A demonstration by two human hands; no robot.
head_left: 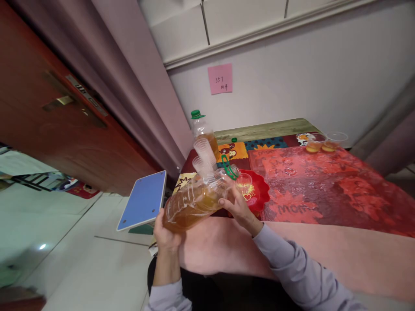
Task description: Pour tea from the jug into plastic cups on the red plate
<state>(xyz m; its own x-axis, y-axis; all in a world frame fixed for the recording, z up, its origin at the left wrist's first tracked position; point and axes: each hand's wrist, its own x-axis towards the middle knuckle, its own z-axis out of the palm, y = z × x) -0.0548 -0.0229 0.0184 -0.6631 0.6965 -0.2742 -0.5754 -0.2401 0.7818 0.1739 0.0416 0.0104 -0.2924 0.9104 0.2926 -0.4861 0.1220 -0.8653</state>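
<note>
A large clear plastic bottle (194, 201) of amber liquid lies tilted across both hands, its open mouth with a green ring handle pointing right. My left hand (167, 233) is wrapped round the bottle's base. Near the neck, my right hand (238, 206) grips it with the thumb on the near side. Below the mouth is a clear plastic cup (244, 181), standing in a red scalloped tray (263, 194). I cannot tell whether liquid is flowing. Behind the bottle rise stacked clear cups (204, 151).
A second bottle with a green cap (197, 114) stands at the back left. A loose green cap (234, 140) lies near the wall. Two cups (327, 146) holding some amber liquid are at the far right of the patterned tablecloth (301, 185). A blue board (142, 201) is left of the table.
</note>
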